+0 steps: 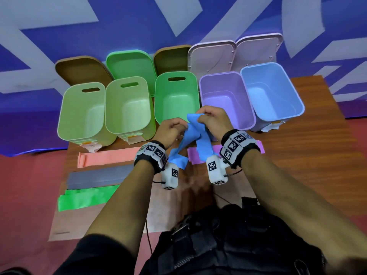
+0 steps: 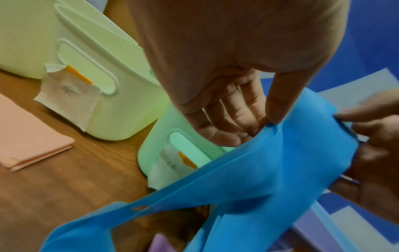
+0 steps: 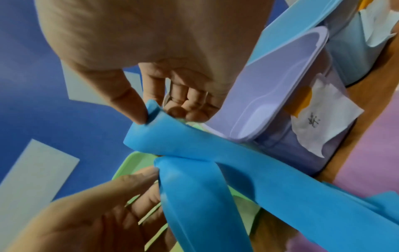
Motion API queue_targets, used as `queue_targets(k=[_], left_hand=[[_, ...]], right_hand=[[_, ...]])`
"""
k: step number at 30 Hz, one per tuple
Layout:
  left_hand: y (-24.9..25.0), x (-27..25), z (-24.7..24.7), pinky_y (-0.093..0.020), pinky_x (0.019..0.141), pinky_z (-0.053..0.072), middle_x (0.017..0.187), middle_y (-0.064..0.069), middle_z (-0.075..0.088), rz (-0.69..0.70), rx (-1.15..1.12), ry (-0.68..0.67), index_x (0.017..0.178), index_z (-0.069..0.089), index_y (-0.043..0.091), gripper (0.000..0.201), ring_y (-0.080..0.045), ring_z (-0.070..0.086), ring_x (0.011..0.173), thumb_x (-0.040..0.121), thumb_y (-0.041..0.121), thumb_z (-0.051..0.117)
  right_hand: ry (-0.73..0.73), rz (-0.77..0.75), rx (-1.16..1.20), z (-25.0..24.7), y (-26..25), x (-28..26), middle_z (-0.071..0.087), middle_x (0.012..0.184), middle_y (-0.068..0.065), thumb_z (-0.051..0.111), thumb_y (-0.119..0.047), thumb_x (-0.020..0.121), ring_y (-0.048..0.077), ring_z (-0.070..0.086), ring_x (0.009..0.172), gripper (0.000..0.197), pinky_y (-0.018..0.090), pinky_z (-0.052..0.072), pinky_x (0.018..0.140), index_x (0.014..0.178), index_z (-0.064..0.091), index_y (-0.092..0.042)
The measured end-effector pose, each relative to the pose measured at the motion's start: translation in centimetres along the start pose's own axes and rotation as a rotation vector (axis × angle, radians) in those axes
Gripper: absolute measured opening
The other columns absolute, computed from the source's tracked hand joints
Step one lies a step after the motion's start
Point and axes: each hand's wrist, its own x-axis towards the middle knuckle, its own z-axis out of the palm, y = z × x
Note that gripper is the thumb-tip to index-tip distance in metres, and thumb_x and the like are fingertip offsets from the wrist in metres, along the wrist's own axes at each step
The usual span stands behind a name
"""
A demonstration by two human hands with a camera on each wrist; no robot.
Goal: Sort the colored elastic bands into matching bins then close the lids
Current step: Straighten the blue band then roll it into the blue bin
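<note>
Both hands hold a blue elastic band (image 1: 195, 133) above the table, in front of the green and purple bins. My left hand (image 1: 172, 129) pinches one fold of the blue band (image 2: 270, 163) between thumb and fingers. My right hand (image 1: 213, 120) pinches the other fold of the blue band (image 3: 194, 150); its tails hang down toward the table. The blue bin (image 1: 272, 92) stands open at the far right, beside the open purple bin (image 1: 224, 98). On the table lie a pink band (image 1: 107, 157), a grey band (image 1: 99, 176), a green band (image 1: 85, 197) and a purple band (image 1: 193, 156).
Three green bins (image 1: 83, 112) (image 1: 128, 105) (image 1: 175, 94) stand open in a row at the left, each with a paper label. Lids (image 1: 210, 56) lean open behind the bins. The wooden table (image 1: 297, 155) ends near the person's dark clothing.
</note>
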Motion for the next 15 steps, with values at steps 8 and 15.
queue_targets(k=[8, 15], left_hand=[[4.9, -1.7, 1.9, -0.027, 0.065, 0.049, 0.079, -0.01, 0.06, 0.082, -0.108, 0.0, 0.07, 0.065, 0.016, 0.028, -0.02, 0.055, 0.068, 0.09, -0.001, 0.056], [8.5, -3.0, 4.0, -0.027, 0.065, 0.049, 0.063, 0.005, 0.06, 0.166, -0.128, 0.022, 0.074, 0.063, 0.015, 0.023, -0.008, 0.055, 0.056, 0.09, 0.0, 0.056]], right_hand=[[0.126, -0.132, 0.095, -4.5, -3.5, -1.9, 0.045, 0.067, 0.006, 0.051, -0.014, 0.065, 0.014, 0.037, 0.066, 0.02, 0.025, 0.031, 0.058, 0.071, 0.058, 0.003], [0.171, -0.203, 0.103, -7.1, -5.4, -3.4, 0.043, 0.068, 0.008, 0.049, -0.014, 0.065, 0.015, 0.035, 0.066, 0.02, 0.024, 0.03, 0.056, 0.069, 0.054, 0.006]])
